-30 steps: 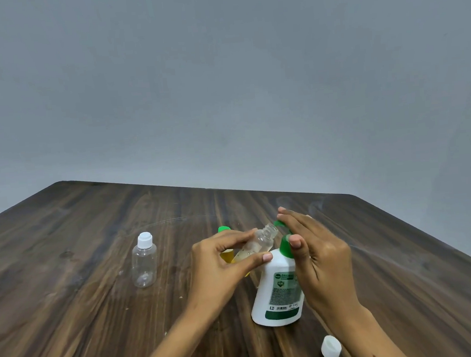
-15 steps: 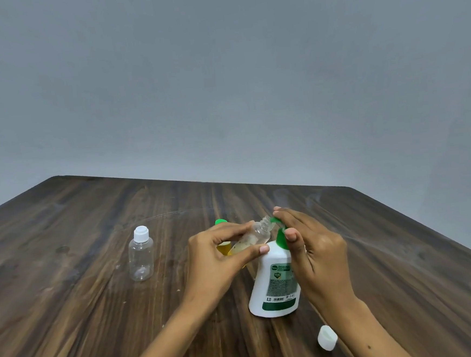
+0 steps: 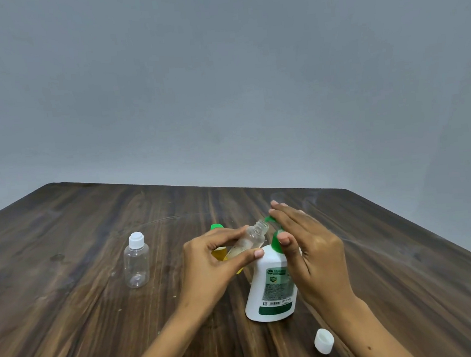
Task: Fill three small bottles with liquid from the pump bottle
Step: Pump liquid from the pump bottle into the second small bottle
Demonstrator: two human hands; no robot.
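Left hand: thumb and fingertips curled in a pinch round the body of an uncapped small bottle, held tilted with its open neck up and to the right, just beside the green pump spout. A little pale liquid lies in its lower end.

Right hand: fingers straight and laid flat over the green pump head, thumb against the green collar; nothing is gripped.

Pump bottle: white, green-banded, upright on the table, near centre.

Handling, as judged: the small bottle is thin clear plastic, light and easily squeezed; best taken at mid-body with light pressure, neck left free. Any drips would make it slippery. The pump bottle looks heavier and stable, and should stand a straight downward press on the head.

Also present: capped clear bottle, upright, well to the left, apparently unfilled. Yellow-filled bottle with green cap, mostly hidden behind the left hand. Loose white cap, near right, apart from the pump bottle.
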